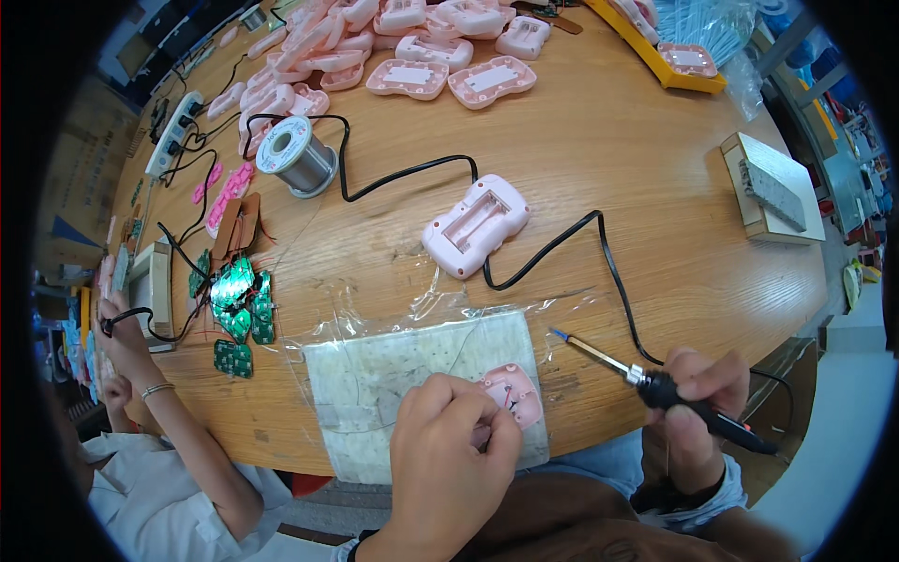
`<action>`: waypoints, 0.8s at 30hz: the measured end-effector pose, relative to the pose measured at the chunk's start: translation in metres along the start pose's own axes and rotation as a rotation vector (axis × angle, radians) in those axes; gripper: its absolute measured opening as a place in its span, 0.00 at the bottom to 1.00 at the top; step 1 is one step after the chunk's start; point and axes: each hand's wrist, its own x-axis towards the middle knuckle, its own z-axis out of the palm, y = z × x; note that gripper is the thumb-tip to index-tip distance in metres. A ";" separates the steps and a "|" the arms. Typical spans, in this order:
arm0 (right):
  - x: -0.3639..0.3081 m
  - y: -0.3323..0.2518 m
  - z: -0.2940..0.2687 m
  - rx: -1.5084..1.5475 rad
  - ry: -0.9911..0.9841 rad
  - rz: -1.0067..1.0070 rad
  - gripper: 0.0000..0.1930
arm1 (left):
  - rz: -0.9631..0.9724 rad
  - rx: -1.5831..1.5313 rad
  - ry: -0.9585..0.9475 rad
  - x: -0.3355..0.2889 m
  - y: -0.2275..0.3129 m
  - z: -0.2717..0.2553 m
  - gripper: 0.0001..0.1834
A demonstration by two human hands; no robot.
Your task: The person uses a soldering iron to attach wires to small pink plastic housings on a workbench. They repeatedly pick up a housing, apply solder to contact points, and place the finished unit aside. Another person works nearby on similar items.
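Note:
My right hand [698, 403] grips a soldering iron [698, 409] by its black handle, its metal tip pointing up and left above the table. With fingers curled into a pinch, my left hand [454, 436] is over a whitish work mat [365, 375]; what is between those fingers is hidden. Right beside it on the mat lies a small pink plastic shell [526, 398], inner side up, with a red wire and small parts in it. The left hand covers part of this shell. Beyond the mat, a pink controller-shaped case [478, 225] shows its battery compartment.
A solder spool [298, 157] stands left of centre, near green circuit boards [234, 300]. Pink shells [407, 79] pile up at the back. Black cable [609, 253] crosses the table. A block [773, 192] lies at right. Another person's arm [187, 421] reaches in at left.

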 end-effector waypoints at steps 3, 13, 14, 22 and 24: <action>0.001 0.010 0.004 -0.005 0.040 -0.060 0.14 | 0.015 0.002 0.027 0.000 -0.004 0.003 0.04; -0.008 0.024 -0.003 -0.046 0.027 -0.118 0.13 | 0.173 0.150 0.133 -0.017 -0.005 0.003 0.20; -0.010 0.028 -0.002 -0.018 0.054 -0.111 0.13 | 0.205 0.217 0.206 -0.018 -0.006 0.004 0.24; -0.015 0.042 0.006 -0.139 0.103 -0.102 0.11 | 0.228 0.261 0.211 -0.024 -0.021 0.013 0.32; -0.016 0.042 0.004 -0.146 0.102 -0.102 0.11 | 0.260 0.200 0.243 -0.027 -0.021 0.008 0.32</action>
